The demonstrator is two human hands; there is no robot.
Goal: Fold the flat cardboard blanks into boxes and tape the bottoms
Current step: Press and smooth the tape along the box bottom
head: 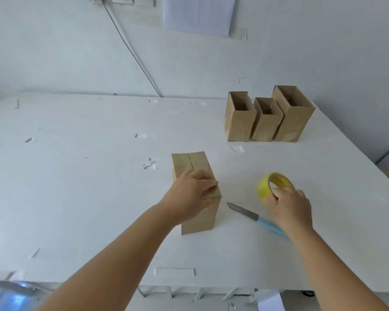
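Observation:
A brown cardboard box (190, 163) stands on the white table (81, 176) with its closed flaps facing up, a seam running down the middle. My left hand (189, 194) presses down on the near end of those flaps. To the right, my right hand (290, 209) grips a yellow tape roll (268, 185) standing on edge on the table. A knife with a light blue handle (254, 217) lies between box and roll, its blade pointing left, its handle partly under my right wrist.
Three open-topped cardboard boxes (267, 117) stand side by side at the far right of the table, near the wall. A grey cable (130, 48) runs down the wall. Bits of tape stick to the tabletop. The table's right edge is close to the roll.

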